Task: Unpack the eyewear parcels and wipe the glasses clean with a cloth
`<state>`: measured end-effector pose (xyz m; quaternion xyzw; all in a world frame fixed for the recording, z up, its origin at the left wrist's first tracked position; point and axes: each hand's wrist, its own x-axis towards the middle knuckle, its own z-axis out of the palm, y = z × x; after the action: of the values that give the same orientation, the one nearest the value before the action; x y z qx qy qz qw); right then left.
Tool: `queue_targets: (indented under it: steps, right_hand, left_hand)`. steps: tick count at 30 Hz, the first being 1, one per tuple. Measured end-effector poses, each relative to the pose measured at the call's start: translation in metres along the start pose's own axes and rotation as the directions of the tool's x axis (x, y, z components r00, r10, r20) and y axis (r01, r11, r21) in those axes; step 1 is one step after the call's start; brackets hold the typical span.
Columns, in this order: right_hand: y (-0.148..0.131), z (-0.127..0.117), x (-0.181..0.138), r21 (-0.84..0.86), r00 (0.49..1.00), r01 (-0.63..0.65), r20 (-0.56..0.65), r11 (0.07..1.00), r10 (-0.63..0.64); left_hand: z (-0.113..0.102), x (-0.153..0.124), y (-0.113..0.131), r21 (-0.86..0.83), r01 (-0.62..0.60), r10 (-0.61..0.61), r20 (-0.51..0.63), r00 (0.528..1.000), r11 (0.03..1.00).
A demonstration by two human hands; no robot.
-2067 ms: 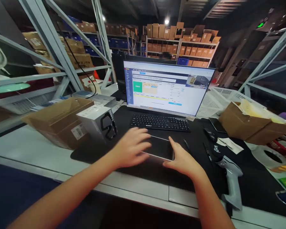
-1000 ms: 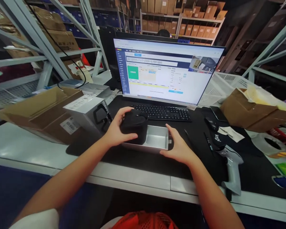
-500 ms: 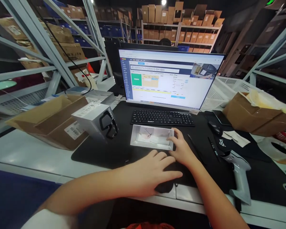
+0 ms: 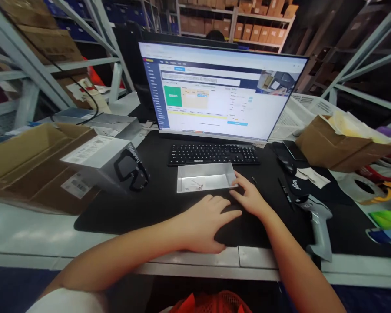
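Observation:
My left hand (image 4: 203,221) lies with its fingers stretched over a black case (image 4: 236,237) at the front of the black desk mat (image 4: 143,208). My right hand (image 4: 250,198) is just beyond it, fingers apart, fingertips at the right front corner of an open silver box (image 4: 203,177). The silver box sits in front of the keyboard (image 4: 213,154) and holds only a small dark item. Most of the black case is hidden under my hands.
A monitor (image 4: 221,91) stands behind the keyboard. To the left lie a grey product box (image 4: 101,163) and an open cardboard box (image 4: 22,165). To the right are a mouse (image 4: 286,165), pens (image 4: 285,191), a grey barcode scanner (image 4: 316,221) and another cardboard box (image 4: 339,143).
My left hand lifted the black case out of the silver box and set it down at the front of the mat. My right hand stayed by the box's right side.

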<state>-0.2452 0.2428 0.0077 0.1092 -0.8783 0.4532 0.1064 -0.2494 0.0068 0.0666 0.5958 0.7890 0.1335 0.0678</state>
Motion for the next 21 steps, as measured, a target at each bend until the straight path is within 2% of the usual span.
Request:
queue_targets:
  steps: [2,5,7,8,10,12,13,15,16,18,21]
  right_hand:
    - [0.003,-0.003,0.002,0.001,0.999,-0.029,-0.02,1.0,0.029]
    - [0.005,-0.019,0.004,-0.057,0.978,-0.083,-0.194,0.995,0.07]
    - [0.0,-0.036,0.003,-0.106,0.941,-0.176,-0.311,0.979,0.135]
    - [-0.005,-0.044,0.0,-0.118,0.927,-0.222,-0.332,0.968,0.173]
    - [-0.02,-0.055,-0.011,-0.118,0.933,-0.267,-0.28,0.957,0.226]
    - [-0.037,-0.059,-0.028,-0.077,0.96,-0.271,-0.095,0.96,0.263]
    - [-0.045,-0.058,-0.038,-0.054,0.958,-0.286,0.023,0.957,0.287]
    - [-0.056,-0.052,-0.058,-0.057,0.911,-0.363,0.185,0.93,0.367]
    - [-0.059,-0.048,-0.068,-0.077,0.884,-0.413,0.208,0.908,0.419]
    - [-0.059,-0.041,-0.082,-0.1,0.85,-0.487,0.176,0.868,0.497]
    - [-0.055,-0.035,-0.094,-0.027,0.877,-0.47,0.098,0.882,0.47]
  left_hand:
    - [-0.003,0.003,-0.005,-0.037,-0.005,0.006,0.01,1.0,0.999]
    - [-0.008,0.004,-0.01,-0.106,-0.02,0.021,0.004,1.0,0.994]
    - [-0.011,0.004,-0.011,-0.126,-0.043,0.036,-0.058,0.998,0.991]
    - [-0.011,0.003,-0.012,-0.125,-0.053,0.041,-0.102,0.994,0.991]
    - [-0.011,0.002,-0.013,-0.119,-0.079,0.056,-0.185,0.981,0.99]
    - [-0.008,0.002,-0.015,-0.124,-0.104,0.072,-0.241,0.968,0.987]
    - [-0.006,0.003,-0.016,-0.131,-0.113,0.076,-0.258,0.963,0.985]
    - [0.0,0.005,-0.016,-0.145,-0.126,0.081,-0.277,0.957,0.981]
    - [0.003,0.007,-0.015,-0.146,-0.13,0.085,-0.28,0.956,0.981]
    - [0.009,0.008,-0.011,-0.133,-0.143,0.102,-0.275,0.956,0.981]
    - [0.014,0.009,-0.002,-0.107,-0.168,0.135,-0.262,0.956,0.98]
